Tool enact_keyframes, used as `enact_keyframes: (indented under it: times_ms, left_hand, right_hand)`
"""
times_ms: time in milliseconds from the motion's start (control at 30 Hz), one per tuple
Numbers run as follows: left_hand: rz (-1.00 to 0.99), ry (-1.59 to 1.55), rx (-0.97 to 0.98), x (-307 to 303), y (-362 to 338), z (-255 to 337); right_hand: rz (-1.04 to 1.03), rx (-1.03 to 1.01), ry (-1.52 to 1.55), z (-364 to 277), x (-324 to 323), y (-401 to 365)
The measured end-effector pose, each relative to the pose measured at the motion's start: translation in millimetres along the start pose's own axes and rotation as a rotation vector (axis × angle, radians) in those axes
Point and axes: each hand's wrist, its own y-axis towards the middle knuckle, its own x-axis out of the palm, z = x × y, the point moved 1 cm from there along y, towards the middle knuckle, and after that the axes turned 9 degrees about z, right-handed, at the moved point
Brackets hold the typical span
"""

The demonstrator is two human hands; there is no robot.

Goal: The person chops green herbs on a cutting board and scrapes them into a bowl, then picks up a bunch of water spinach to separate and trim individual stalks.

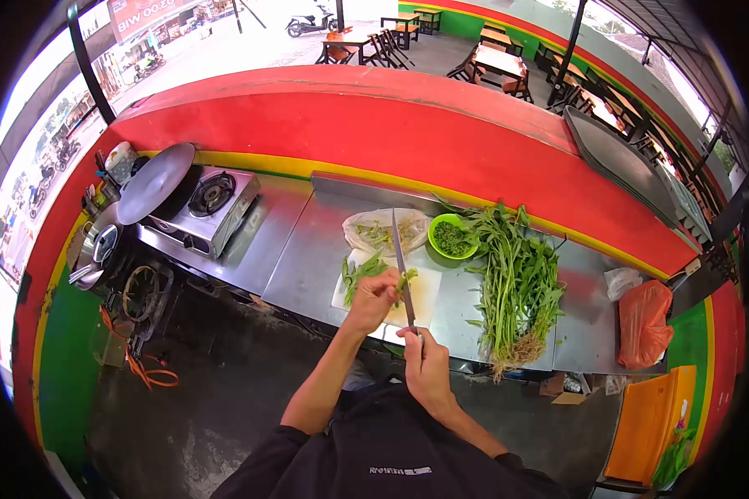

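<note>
My right hand [427, 368] is wrapped round the handle of a long knife [399, 249], its blade pointing away from me over a white cutting board [425, 301]. Pinched in my left hand [374, 299] is a short piece of green leafy vegetable [406, 283], right beside the blade. More cut greens [359, 274] lie on the board's left part, partly behind my left hand. Behind the board sits a clear plastic bag [362, 226] with plant scraps. A lime-green bowl [451, 259] holds chopped greens. To the right lies a large bunch of leafy greens with roots [520, 291].
A gas stove [204, 204] with a large wok lid [156, 185] stands at the left of the steel counter [295, 249]. An orange plastic bag [643, 324] rests at the right end. A red wall [349, 125] runs behind; trays [620, 162] lean on it.
</note>
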Motion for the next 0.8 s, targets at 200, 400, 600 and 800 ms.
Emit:
enact_keyframes:
  times_ms: [200,400,600,800]
  left_hand:
    - [-0.04,-0.185,-0.028,4.8,-2.8,-4.3]
    - [-0.027,-0.248,-0.006,9.1,-1.1,0.2]
    - [0.104,-0.202,-0.01,15.1,-1.1,10.9]
    - [0.07,-0.101,-0.032,7.3,-5.6,10.3]
  right_hand:
    - [0.021,-0.044,-0.015,1.1,4.3,-0.6]
    - [0.047,-0.109,0.008,1.8,7.4,-2.2]
    - [0.049,-0.106,-0.005,7.1,8.2,-4.8]
    - [0.034,-0.049,0.008,8.4,4.3,-5.8]
